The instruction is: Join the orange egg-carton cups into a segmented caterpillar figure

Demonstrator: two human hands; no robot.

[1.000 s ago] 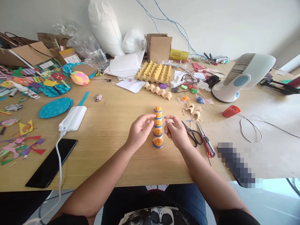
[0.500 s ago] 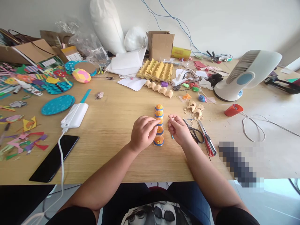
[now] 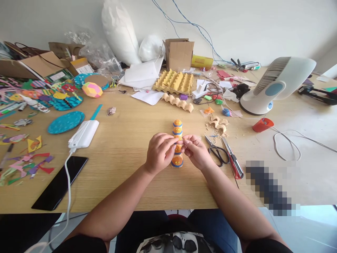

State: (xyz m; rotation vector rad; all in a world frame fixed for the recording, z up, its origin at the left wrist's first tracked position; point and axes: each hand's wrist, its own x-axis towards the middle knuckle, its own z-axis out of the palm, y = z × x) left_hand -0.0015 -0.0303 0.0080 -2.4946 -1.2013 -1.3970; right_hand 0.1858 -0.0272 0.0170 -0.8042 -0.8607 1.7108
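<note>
A row of orange and blue egg-carton cups with small faces runs straight away from me on the table. Over its middle cups, my left hand is curled, thumb and fingertips close together. My right hand pinches from the other side, and the fingertips of both hands meet above the row. Whatever lies between them is too small to make out. The middle cup is partly hidden behind the fingers. Scissors and a red utility knife lie right of my right hand.
At the back are a yellow egg tray, a cut carton strip and a cardboard box. A white fan and a red cup stand right. Left lie a power bank, a phone and paper scraps.
My right hand has moved left over the row, so its fingertips now meet those of my left hand. The left hand stays nearly in place.
</note>
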